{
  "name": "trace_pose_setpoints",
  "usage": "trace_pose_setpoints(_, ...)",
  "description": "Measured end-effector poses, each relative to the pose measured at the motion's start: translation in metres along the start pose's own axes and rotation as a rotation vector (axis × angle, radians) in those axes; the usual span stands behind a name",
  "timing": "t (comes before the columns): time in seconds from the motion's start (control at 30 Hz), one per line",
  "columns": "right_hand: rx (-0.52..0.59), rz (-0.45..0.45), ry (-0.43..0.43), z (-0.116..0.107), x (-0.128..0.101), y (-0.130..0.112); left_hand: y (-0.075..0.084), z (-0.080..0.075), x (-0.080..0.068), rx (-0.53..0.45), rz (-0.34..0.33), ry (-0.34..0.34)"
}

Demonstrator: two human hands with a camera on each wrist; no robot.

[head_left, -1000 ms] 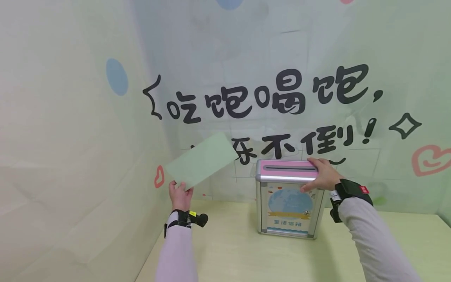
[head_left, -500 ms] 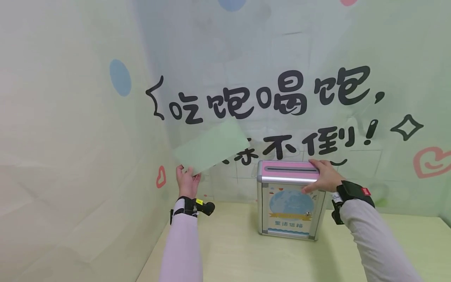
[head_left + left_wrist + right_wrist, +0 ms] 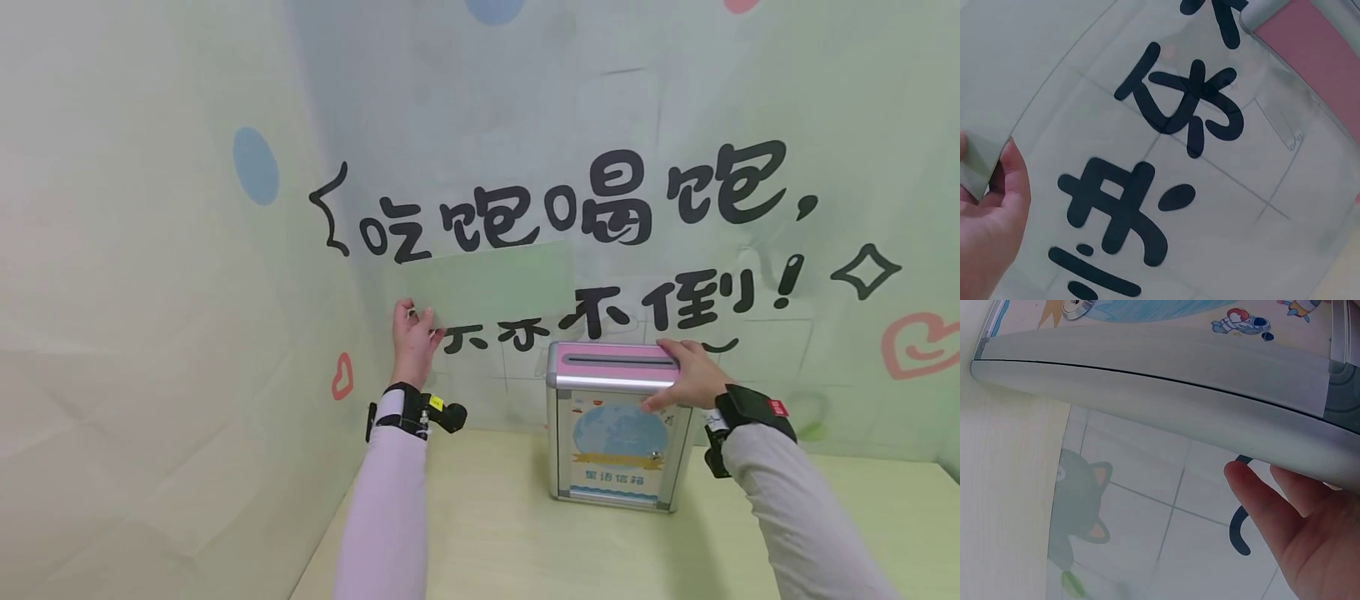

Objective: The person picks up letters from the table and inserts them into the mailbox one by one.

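My left hand pinches a pale green envelope by its lower left corner, thumb in front. The envelope is held up nearly level before the back wall, left of and above the box. In the left wrist view, the envelope runs off the upper left, with fingertips at its corner. A pink-topped metal letter box stands upright on the table, with a long slot in its lid. My right hand grips the box's upper right end, fingers over the lid and thumb toward the front.
The light wooden table extends in front of and beside the box. A wall sheet with large black writing rises close behind the box. Another pale wall borders the table on the left.
My left hand has moved up and to the right with the envelope, which has turned from a steep slant to nearly level. The right hand and the letter box have stayed in place.
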State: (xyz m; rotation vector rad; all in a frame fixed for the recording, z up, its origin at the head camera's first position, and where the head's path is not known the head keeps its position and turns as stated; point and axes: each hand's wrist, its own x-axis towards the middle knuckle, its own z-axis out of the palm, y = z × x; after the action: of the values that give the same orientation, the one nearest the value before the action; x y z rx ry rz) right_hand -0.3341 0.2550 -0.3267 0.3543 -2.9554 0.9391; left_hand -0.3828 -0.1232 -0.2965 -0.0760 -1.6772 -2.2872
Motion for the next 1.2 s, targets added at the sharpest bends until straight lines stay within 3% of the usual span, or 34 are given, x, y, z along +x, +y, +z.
trace_pose_setpoints(0.27, -0.008, -0.016, 0.0, 0.002, 0.004, 0.007, 0.019, 0.034, -0.001, 0.301, 0.107, -0.141)
trace_pose_setpoints(0.47, -0.007, -0.04, 0.001, 0.002, 0.006, 0.012, 0.025, 0.053, -0.001, 0.496, 0.207, -0.204)
trace_pose_setpoints(0.7, 0.006, -0.033, -0.003, 0.001, 0.004, 0.008, 0.038, 0.067, -0.003, 0.546, 0.255, -0.242)
trace_pose_setpoints(0.97, 0.0, -0.027, -0.001, 0.001, 0.005, 0.008, 0.043, 0.068, -0.003, 0.555, 0.272, -0.261)
trace_pose_setpoints(1.2, 0.011, -0.013, -0.005, 0.001, 0.006, 0.008, 0.041, 0.073, -0.006, 0.691, 0.322, -0.287)
